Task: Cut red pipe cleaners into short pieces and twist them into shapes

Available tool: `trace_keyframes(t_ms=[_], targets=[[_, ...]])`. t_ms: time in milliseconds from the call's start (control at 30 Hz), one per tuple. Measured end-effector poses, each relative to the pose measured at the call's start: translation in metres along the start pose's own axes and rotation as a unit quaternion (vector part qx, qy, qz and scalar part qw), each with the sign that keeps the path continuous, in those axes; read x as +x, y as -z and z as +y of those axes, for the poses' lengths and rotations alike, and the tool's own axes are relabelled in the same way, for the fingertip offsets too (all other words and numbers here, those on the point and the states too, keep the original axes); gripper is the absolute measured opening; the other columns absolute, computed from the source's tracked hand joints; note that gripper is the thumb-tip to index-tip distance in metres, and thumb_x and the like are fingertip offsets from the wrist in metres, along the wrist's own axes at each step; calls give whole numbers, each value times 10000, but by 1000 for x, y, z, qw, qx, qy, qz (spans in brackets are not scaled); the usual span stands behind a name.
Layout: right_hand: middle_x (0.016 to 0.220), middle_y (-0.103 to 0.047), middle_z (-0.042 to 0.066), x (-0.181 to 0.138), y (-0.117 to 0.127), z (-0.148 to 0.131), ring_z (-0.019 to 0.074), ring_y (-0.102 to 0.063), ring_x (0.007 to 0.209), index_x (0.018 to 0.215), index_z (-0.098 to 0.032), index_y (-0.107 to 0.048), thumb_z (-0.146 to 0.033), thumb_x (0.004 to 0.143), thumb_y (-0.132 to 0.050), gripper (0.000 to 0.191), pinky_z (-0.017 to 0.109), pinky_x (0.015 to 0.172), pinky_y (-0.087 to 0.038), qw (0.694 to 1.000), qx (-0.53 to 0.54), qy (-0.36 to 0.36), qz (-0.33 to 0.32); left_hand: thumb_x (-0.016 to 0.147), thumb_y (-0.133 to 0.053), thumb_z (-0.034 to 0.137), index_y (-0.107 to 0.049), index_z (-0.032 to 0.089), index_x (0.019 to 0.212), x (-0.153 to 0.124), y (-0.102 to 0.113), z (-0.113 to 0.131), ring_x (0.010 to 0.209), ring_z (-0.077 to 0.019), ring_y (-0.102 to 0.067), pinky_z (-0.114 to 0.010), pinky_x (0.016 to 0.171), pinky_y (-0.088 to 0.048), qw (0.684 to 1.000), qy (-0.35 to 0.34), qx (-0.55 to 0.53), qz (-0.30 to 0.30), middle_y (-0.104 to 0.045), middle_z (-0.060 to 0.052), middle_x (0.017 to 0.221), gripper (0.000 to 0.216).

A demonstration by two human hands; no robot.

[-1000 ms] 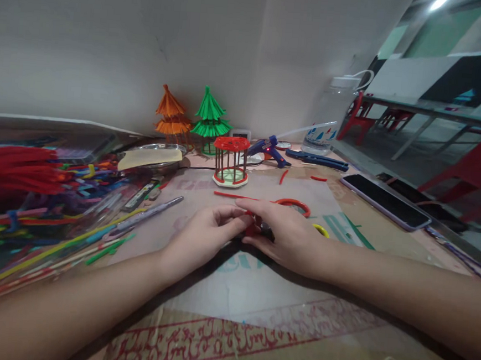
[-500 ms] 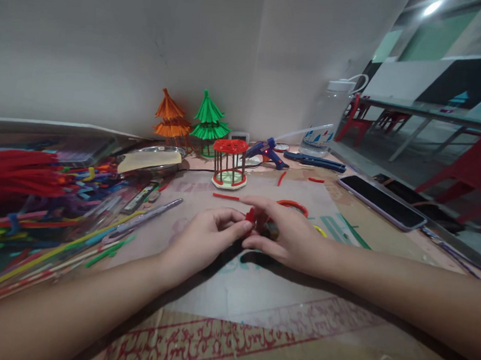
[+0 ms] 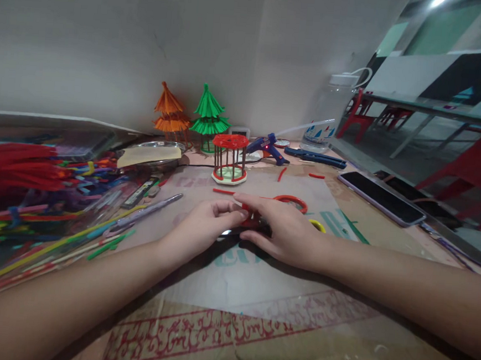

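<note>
Red piece [image 3: 253, 220] hides partly behind the right hand [image 3: 292, 231].

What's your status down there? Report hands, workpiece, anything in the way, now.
Left hand pinching small red piece. Right hand curled close beside it, grip unclear. Red loop just beyond right hand; red-topped cage farther back, untouched.

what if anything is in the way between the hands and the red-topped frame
Only a thin red strip, lying on the sheet, shows between the frame and the left hand and right hand; nothing upright visibly blocks the way.
</note>
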State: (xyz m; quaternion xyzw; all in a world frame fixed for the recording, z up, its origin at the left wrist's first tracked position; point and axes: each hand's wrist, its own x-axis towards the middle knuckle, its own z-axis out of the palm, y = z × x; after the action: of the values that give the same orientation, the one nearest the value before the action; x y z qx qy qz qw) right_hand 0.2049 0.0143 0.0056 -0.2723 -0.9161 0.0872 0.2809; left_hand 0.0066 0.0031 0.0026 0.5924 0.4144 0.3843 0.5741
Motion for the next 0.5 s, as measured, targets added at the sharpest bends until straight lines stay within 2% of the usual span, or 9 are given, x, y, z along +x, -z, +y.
trace_keyframes(t_ms=[167,333,500], targets=[[1270,-668,127,1,-3,0,249,-660,1097,1431,-196,-446,-288,888,-659,590,415,926,-523,1000,-18,1,17,810,-680,378,-624,164,680,1,-1,0,680,-141,-559,-278,706,-437,999,-16,46,-16,-642,-5,706,256],[1238,-684,108,1,-4,0,238,-655,1110,1432,-205,-439,-292,886,-667,599,399,930,-521,1000,-19,4,8,822,-656,357,-677,156,787,2,-1,-3,744,-162,-598,-289,735,-455,999,-19,41,-27,-696,-34,805,205],[1242,-682,110,1,-6,1,229,-658,1104,1409,-202,-464,-278,905,-639,538,386,926,-521,999,-22,11,21,836,-647,365,-677,166,778,1,-2,-3,744,-166,-617,-295,747,-472,998,-27,45,-28,-711,-34,807,210]])
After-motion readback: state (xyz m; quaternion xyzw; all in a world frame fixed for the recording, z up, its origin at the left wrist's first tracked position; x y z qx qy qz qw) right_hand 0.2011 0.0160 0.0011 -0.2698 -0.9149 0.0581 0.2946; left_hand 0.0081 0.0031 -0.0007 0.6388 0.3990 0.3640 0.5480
